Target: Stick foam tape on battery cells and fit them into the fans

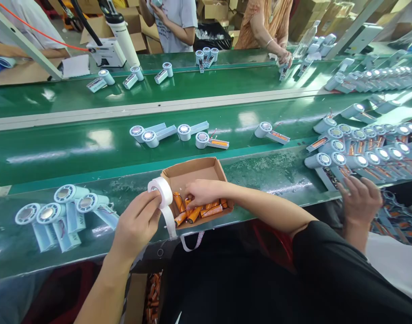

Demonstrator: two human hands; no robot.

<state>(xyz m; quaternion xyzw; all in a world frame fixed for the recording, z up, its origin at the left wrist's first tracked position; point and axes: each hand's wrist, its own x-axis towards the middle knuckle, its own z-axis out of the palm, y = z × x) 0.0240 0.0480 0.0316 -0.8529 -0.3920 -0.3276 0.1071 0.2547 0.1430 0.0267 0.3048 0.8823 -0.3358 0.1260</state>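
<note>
My left hand [138,225] is closed on a roll of white tape [164,191], and a loose strip of tape hangs down from it over the bench edge. A shallow cardboard box [199,167] stands just to the right of the roll. Inside lie several orange cylindrical batteries [194,215] with dark wires. My right hand [203,193] reaches into this box, its fingers bent down at the batteries. Its fingertips are partly hidden, so what they pinch, if anything, does not show.
Several light-blue handheld fan bodies [67,211] stand left on the bench. More fan housings [185,132] sit on the green belt [118,148], with dense rows at right. A co-worker's hand [359,198] is at those rows. Two people stand across the belt. Below is a carton of orange batteries [154,290].
</note>
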